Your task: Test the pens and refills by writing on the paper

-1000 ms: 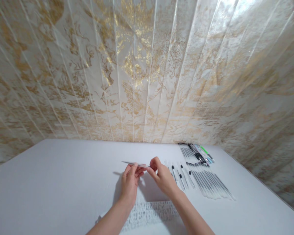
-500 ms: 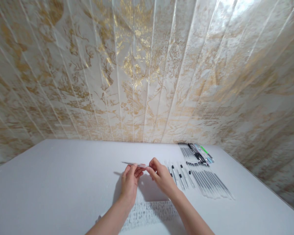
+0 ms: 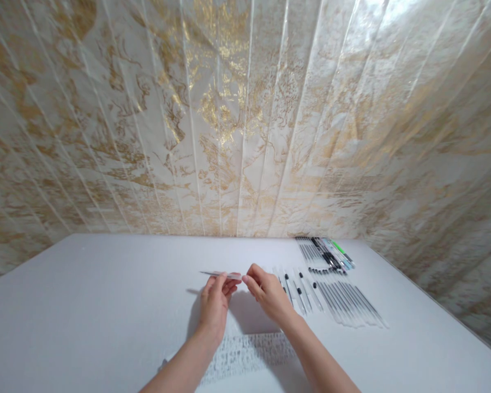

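Note:
My left hand [image 3: 215,301] pinches a slim pen [image 3: 221,274] with a clear barrel, held level above the table with its thin dark tip pointing left. Close by the pen's right end is my right hand [image 3: 267,290], its thumb and forefinger pressed together. Whatever those fingertips hold, if anything, is too small to make out. Right of this hand lie several clear pen parts with black caps [image 3: 300,291], partly covered by the hand. Beyond them is a row of several pen refills [image 3: 352,303].
A sheet covered in dark writing [image 3: 249,355] lies under my forearms on the white table [image 3: 85,311]. Toward the back right are small black caps [image 3: 325,271], dark pens [image 3: 325,252] and a green pen [image 3: 341,251]. A gold-patterned curtain [image 3: 237,136] hangs behind the table.
The view has shifted slightly. My right fingertips have come a little away from the pen's right end, while my left hand keeps its hold on the pen.

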A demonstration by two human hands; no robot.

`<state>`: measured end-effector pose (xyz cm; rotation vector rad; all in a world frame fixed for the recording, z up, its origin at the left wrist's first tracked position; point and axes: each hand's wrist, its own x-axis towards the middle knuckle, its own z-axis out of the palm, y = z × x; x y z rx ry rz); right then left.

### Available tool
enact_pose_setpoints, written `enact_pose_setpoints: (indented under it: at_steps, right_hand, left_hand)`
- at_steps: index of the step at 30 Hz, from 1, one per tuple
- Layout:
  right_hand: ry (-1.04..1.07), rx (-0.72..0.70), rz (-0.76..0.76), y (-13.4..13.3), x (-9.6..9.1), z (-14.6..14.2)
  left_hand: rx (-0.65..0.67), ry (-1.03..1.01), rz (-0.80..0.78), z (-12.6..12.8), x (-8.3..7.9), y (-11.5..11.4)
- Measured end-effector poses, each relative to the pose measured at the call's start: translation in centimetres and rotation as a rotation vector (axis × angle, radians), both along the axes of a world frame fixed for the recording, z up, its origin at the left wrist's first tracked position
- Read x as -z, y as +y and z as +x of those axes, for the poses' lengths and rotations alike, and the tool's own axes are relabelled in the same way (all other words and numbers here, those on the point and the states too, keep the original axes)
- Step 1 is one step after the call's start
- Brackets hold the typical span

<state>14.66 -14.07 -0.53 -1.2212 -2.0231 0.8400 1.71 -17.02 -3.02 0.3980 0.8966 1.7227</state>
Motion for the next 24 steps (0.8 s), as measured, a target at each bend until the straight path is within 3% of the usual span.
enact_pose_setpoints:
  at_steps: [24]
  right_hand:
    - [0.049,-0.002,-0.050,0.11,0.01,0.09]
  left_hand:
    - [0.014,0.026,0.012,0.00,0.25,-0.03]
